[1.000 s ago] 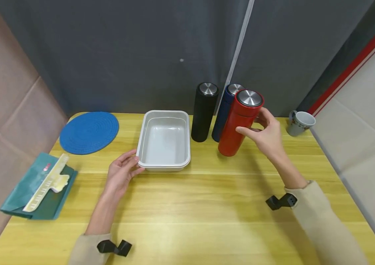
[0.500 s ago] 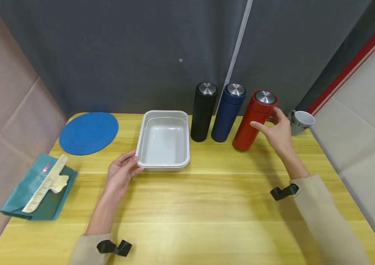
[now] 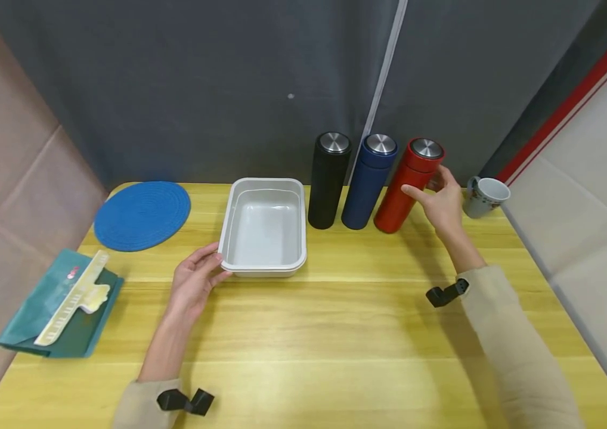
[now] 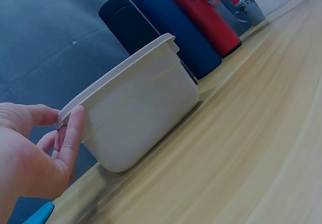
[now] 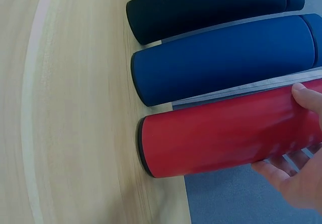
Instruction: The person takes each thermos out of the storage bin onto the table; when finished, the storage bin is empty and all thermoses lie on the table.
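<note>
red flask [image 3: 408,186] now set upright beside the blue flask [image 3: 368,182]

A round blue woven mat [image 3: 142,215] lies at the far left of the yellow wooden table [image 3: 335,333]. Nearer the front left edge, a teal pouch [image 3: 56,310] lies flat with a cream plastic clip [image 3: 75,298] on it. A tall black flask with a steel lid [image 3: 328,180] stands upright at the back, just beside a dark blue flask with a steel lid [image 3: 368,180]. A grey ceramic mug [image 3: 486,197] sits near the right edge, before a dark grey curtain [image 3: 228,89].

Overhead head view, close wrist views
</note>
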